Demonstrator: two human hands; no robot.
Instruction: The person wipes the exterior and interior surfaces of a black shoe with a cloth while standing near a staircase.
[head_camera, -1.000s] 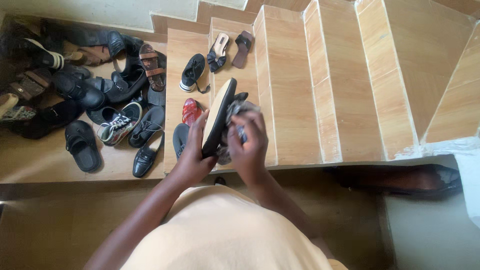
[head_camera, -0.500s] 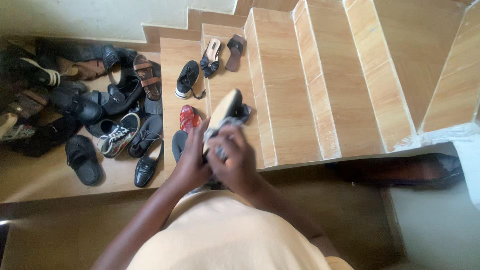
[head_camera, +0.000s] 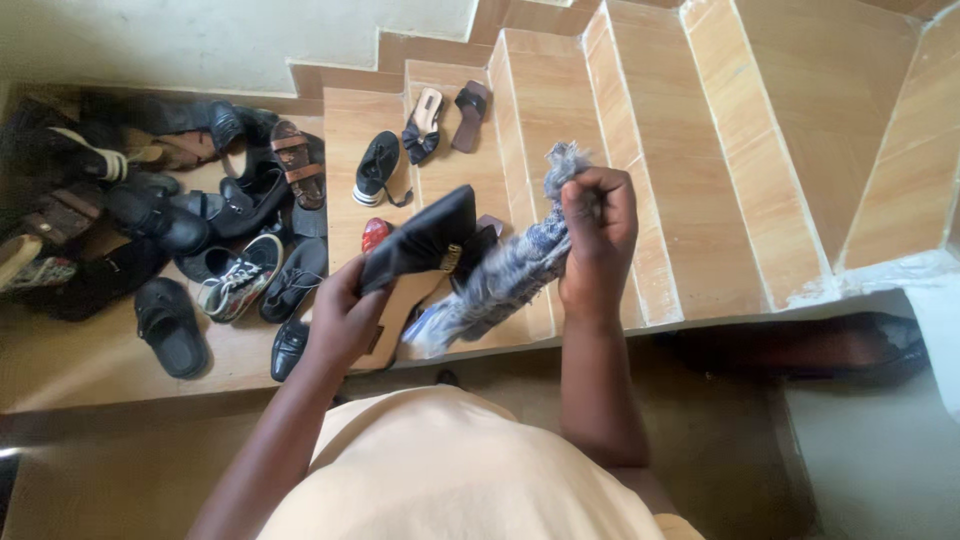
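Hands at work above tan tiled stairs (head_camera: 590, 120): left hand (head_camera: 345, 315) is gripping a black flat sandal with tan sole (head_camera: 420, 250), while right hand (head_camera: 598, 225), at three o'clock, is clenching a grey-blue patterned cloth (head_camera: 500, 280); wiping looks unfinished, with heaped dark shoes (head_camera: 150, 210) waiting at nine o'clock.
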